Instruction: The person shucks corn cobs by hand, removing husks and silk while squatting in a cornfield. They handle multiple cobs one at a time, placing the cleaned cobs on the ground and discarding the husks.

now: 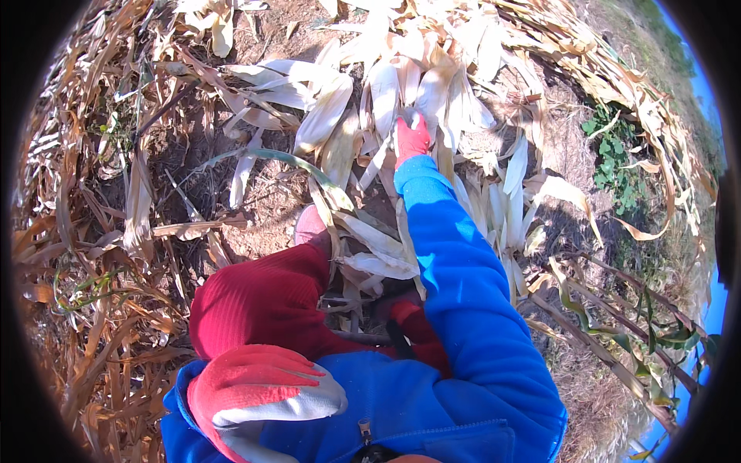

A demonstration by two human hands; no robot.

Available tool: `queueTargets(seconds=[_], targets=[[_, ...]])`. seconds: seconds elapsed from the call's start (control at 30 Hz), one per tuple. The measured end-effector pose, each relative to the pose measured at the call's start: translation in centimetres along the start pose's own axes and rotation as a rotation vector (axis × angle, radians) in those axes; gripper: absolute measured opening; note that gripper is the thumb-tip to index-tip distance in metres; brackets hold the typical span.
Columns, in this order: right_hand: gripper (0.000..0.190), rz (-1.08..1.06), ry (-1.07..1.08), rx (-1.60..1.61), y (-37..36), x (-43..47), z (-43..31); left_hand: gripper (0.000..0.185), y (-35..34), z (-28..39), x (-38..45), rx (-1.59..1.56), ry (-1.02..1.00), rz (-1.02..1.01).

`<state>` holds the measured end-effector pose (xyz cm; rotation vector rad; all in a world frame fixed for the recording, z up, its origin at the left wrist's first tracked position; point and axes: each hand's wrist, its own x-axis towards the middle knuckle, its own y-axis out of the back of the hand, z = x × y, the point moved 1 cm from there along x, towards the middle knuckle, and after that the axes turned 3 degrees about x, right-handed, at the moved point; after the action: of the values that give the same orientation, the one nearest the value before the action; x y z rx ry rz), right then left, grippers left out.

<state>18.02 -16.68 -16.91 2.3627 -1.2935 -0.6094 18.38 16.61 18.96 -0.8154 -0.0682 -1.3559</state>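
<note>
My right hand (412, 136), in a red and grey work glove, reaches forward into a heap of dry, pale corn husks (431, 87). Its fingertips touch the husks, but whether they grip one is hidden. Long husk-covered ears of corn (324, 116) lie just left of that hand. My left hand (266, 393), gloved the same way, is bent in close to my blue jacket. Its fingers lie together and curl, with the palm turned out of sight; nothing shows sticking out of it. More loose husks (376, 249) lie below my right forearm, by my shoe (311, 224).
Dry corn stalks and leaves (98, 347) cover the ground on the left. Bare soil (260, 202) shows between them. Cut stalks (613, 353) slant across the right side. A green leafy plant (613, 156) grows near a long row of dry leaves (602, 55).
</note>
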Motion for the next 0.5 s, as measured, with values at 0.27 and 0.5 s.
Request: queueTargets(seconds=[0.27, 0.5], targets=[[0.113, -0.371, 0.007, -0.845, -0.1, -10.3, 5.9, 0.067, 1.1, 0.4, 0.2, 0.006, 0.117, -0.033], [0.103, -0.562, 0.313, -0.817, 2.2, -15.5, 5.7, 0.067, 2.1, 1.1, 0.4, -0.016, 0.235, -0.11]])
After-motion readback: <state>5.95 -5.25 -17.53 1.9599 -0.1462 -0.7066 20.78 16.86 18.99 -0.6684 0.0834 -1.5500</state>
